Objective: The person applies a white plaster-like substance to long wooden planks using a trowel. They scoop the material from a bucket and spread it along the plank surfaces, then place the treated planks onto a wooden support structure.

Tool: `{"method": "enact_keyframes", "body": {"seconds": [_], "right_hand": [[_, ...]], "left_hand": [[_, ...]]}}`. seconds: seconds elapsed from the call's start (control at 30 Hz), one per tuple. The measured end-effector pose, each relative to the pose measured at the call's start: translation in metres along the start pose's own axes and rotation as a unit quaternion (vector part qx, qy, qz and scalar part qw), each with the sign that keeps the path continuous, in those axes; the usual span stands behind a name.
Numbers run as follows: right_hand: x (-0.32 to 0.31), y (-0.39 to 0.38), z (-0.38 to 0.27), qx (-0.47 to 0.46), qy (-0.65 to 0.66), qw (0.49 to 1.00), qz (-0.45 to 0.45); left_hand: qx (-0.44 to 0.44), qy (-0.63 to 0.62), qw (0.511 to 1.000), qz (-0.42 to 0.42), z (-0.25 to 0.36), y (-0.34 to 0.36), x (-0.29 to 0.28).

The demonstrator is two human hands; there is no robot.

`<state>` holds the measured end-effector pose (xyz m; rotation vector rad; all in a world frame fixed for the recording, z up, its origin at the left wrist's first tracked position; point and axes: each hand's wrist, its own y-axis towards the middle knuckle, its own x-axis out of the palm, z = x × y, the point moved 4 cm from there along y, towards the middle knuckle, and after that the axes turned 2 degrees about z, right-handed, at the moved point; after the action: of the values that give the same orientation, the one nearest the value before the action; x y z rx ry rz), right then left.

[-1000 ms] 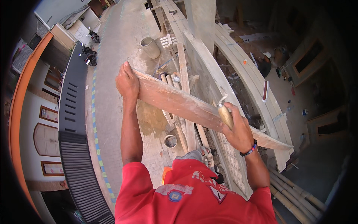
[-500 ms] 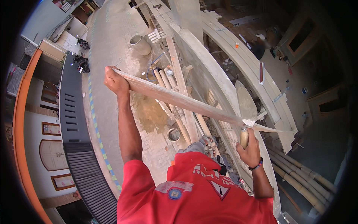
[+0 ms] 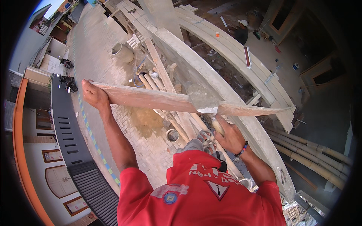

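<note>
Along the board (image 3: 151,98), free length is found between the left hand (image 3: 95,95) and the blade of the trowel (image 3: 203,98); past that, the way is blocked by the blade, seen across the board, and by the right hand (image 3: 229,136); on the near side, room between the hands is left open above the paving (image 3: 126,120); lower down, it is obstructed by wooden poles (image 3: 175,124) and a bucket (image 3: 172,135); rightward, the concrete wall (image 3: 258,132) is crossed by the board, clearance undetermined.
</note>
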<state>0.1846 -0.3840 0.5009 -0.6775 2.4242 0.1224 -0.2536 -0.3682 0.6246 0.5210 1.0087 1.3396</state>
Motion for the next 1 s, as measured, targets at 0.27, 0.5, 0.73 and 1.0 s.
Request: {"method": "enact_keyframes", "body": {"seconds": [0.27,0.5,0.73,1.0], "right_hand": [[-0.023,-0.034,0.078,0.083,-0.01,0.996,0.028],[-0.027,-0.076,0.114,0.227,0.01,0.973,0.051],[-0.047,-0.083,0.136,0.265,0.031,0.962,0.052],[-0.023,-0.027,0.055,0.105,-0.031,0.994,-0.007]], "left_hand": [[-0.007,0.074,0.997,-0.027,-0.027,-0.008,-0.007],[-0.032,0.07,0.996,-0.032,-0.03,-0.02,-0.003],[0.015,0.077,0.997,-0.011,-0.031,-0.013,-0.006],[0.023,0.104,0.994,-0.001,-0.019,-0.008,-0.007]]}}
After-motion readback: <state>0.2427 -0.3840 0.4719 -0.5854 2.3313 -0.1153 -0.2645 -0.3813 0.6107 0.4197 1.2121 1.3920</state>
